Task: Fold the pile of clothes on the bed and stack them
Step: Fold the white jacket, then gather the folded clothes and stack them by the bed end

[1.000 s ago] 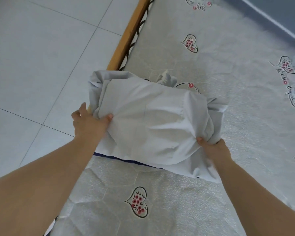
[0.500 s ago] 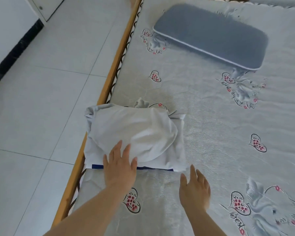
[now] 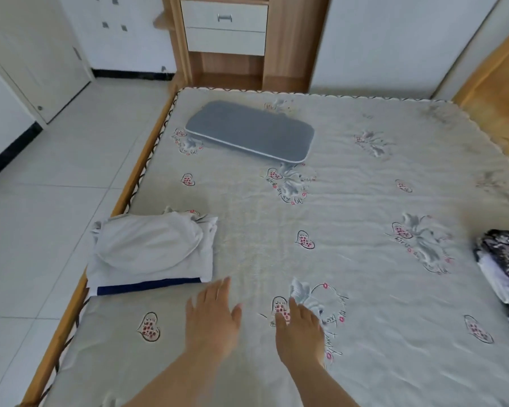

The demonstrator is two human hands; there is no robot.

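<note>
1. Reaching for the next garment is, I judge, the step in hand: the left hand (image 3: 213, 315) and the right hand (image 3: 297, 327) both hover over the bed (image 3: 350, 207) with fingers straight and spread, holding nothing.
2. The folded white stack (image 3: 152, 251), with a dark blue edge along its near side, lies just ahead and left of the left hand, at the bed's left border beside the wooden rail (image 3: 71, 312). It looks a little lumpy on top, so pressing it flat before adding more would probably keep it from tipping towards the floor.
3. The unfolded pile of dark patterned clothes (image 3: 504, 265) sits well apart at the right margin, partly cut off by the frame. Taking a single piece from the top, not a bunch, would likely spare tangles.
4. The bare middle of the bed between the stack and the pile seems the best place to spread and fold that piece before it goes onto the stack.
5. Farther off a grey cushion (image 3: 252, 130) lies near the head end, clear of the work.
</note>
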